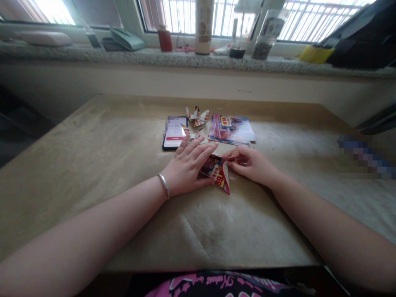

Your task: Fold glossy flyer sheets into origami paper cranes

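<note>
Between my two hands on the table is a piece of printed paper (pixel 215 170), partly folded, with a red-edged pointed flap standing up toward me. My left hand (pixel 187 167) lies over its left side, fingers stretched out and thumb along the near edge. A silver bangle circles the left wrist. At the paper's right corner, my right hand (pixel 249 163) pinches the edge between thumb and fingers. Just beyond the left fingertips are folded paper pieces (pixel 202 118), with another piece (pixel 194 136) partly hidden by that hand.
A phone (pixel 175 138) with a lit screen lies behind my left hand. A stack of printed leaflets (pixel 235 128) sits beyond my right hand. On the stone windowsill (pixel 179 59) stand a red-capped jar (pixel 165 40), a tall bottle (pixel 203 29) and other items. A blurred-out object (pixel 368 156) is at far right.
</note>
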